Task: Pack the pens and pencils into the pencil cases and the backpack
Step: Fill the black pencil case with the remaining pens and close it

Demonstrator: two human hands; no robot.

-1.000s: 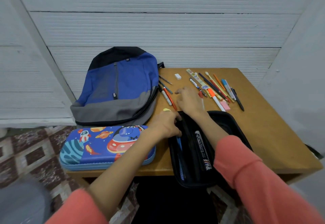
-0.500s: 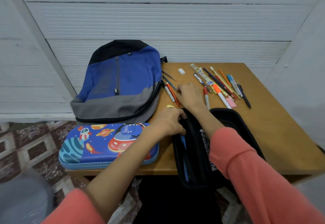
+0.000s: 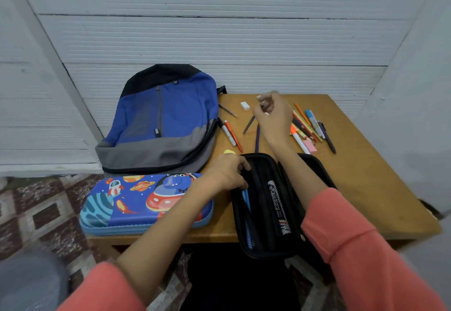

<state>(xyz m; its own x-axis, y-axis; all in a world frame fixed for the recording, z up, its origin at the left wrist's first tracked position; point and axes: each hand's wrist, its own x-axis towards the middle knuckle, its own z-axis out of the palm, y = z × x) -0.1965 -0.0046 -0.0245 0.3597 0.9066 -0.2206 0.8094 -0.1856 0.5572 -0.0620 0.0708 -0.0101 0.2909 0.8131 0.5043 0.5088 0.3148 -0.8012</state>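
Note:
My left hand [image 3: 227,174] grips the left rim of the open black pencil case [image 3: 268,213] at the table's front edge; a blue pen [image 3: 246,198] lies inside it. My right hand [image 3: 275,117] hovers above the table behind the case with its fingers curled. A grey pen [image 3: 249,125] and a purple pencil [image 3: 257,138] stick out below it and seem held. A pile of pens and pencils [image 3: 307,125] lies to its right. The blue backpack [image 3: 166,120] lies at the back left. The closed space-print pencil case [image 3: 146,203] sits in front of the backpack.
On the wooden table [image 3: 353,188] are a white eraser [image 3: 245,105], a pink eraser [image 3: 310,146], a yellow object [image 3: 229,152], and a pencil [image 3: 227,110], a marker [image 3: 225,131] and a red pen [image 3: 235,139] beside the backpack. A white wall stands behind, patterned floor at left.
My right hand has lifted off the table and moved back, with the grey pen and purple pencil now below it. My left hand stays on the black case's rim.

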